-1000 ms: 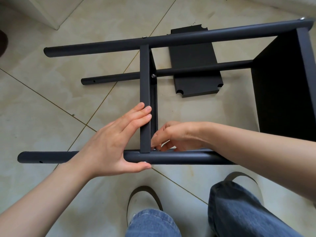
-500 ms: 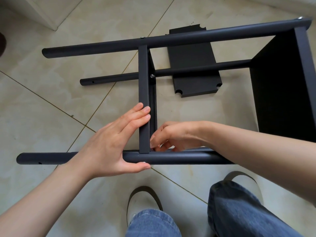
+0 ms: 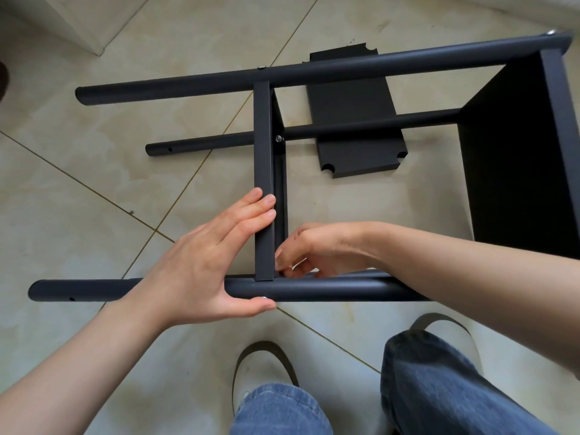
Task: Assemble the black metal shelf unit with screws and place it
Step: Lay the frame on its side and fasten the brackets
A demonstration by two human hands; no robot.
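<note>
The black shelf frame lies on its side across the tiled floor, filling mid-frame. The left hand braces it, straight fingers on the middle shelf, thumb under the near tube. The right hand pinches something small at their joint; a loose panel lies beyond.

right hand fingertips hidden behind near tube, end shelf panel cut off at right

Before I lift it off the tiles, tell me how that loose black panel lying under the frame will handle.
The loose black panel looks like flat sheet metal, so probably stiff, not floppy. It lies flush on the floor, so fingers may struggle to get under it. Its notched corners and thin edges could feel sharp.
</note>
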